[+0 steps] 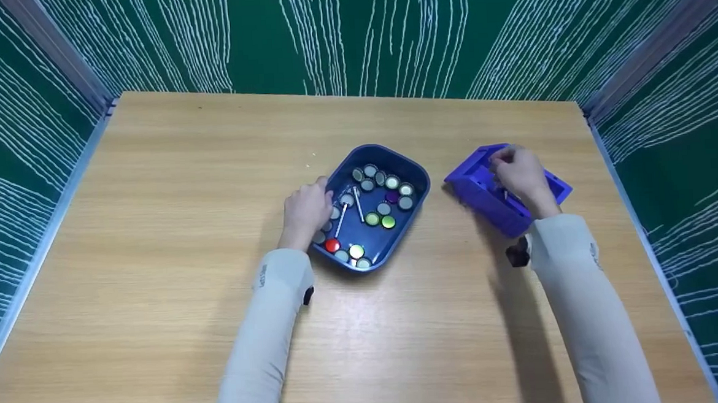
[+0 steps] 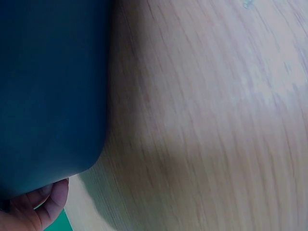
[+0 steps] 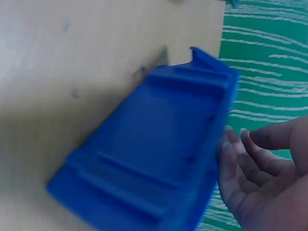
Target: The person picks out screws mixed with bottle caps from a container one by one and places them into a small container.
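Head view: a blue tub (image 1: pixel 376 240) and a purple box (image 1: pixel 487 204)

2 pale sleeves (image 1: pixel 253 348) come in from the near side of the wood table (image 1: pixel 123 269). The tub sits in the middle. A red cap (image 1: pixel 332 245) is in its near left part, with more round caps (image 1: pixel 392 182) and 2 thin sticks (image 1: pixel 340 221) farther in. The left hand (image 1: pixel 307 210) holds the tub's left edge. On the right, the right hand (image 1: pixel 520 171) is at the box, fingers bent close together; I cannot tell if they pinch anything. Far back stands a green wall (image 1: pixel 255 41) with white lines.
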The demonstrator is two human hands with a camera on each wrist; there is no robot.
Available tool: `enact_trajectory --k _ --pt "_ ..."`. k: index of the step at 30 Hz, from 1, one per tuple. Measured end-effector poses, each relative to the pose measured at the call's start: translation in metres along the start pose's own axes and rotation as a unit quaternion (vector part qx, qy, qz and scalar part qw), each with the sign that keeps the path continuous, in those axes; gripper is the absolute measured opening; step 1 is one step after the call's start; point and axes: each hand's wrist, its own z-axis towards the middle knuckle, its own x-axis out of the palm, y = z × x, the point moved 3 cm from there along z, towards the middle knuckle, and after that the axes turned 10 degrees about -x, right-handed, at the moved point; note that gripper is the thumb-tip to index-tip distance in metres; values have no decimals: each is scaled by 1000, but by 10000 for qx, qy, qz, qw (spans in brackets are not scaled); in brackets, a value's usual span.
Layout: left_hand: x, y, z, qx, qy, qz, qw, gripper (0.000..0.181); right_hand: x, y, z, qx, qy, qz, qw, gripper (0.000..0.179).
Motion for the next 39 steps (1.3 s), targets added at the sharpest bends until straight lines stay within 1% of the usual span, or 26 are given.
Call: enact_trajectory --k 4,8,15,17,22,24,27,32,34,37,39 --pt "1 0 -1 -29 58 -50 10000 40 2 18 3 -249 96 -100 9996 35" --pt "1 0 -1 -62 96 -79 9999 40 11 36 4 -604 142 -196 9979 32" --pt "2 -1 0 -68 101 -94 9999 40 43 62 7 -1336 229 -522 9894 24" --pt "2 -1 0 -36 66 -79 9999 39 53 69 6 -1429 260 -626 9874 25" --pt "0 -1 0 -3 -26 -17 10000 36 76 86 5 -1481 431 -669 9858 28" --pt "0 -1 0 -28 6 -19 10000 37 86 92 4 -1498 537 -636 9852 27" --pt "0 -2 1 -63 79 -35 9999 38 103 99 2 -1559 713 -731 9825 25" --pt "0 -1 1 -86 107 -16 9999 38 131 102 -2 -1725 978 -1058 9744 27" --pt "0 -1 1 -86 101 6 9999 38 141 102 -4 -1720 1089 -1121 9726 29" --pt "-1 -1 1 -99 91 -11 9999 38 153 101 -5 -1594 1306 -1119 9721 28" --pt "-1 0 1 -92 94 -18 9999 38 159 101 -6 -1601 1441 -1249 9685 28"
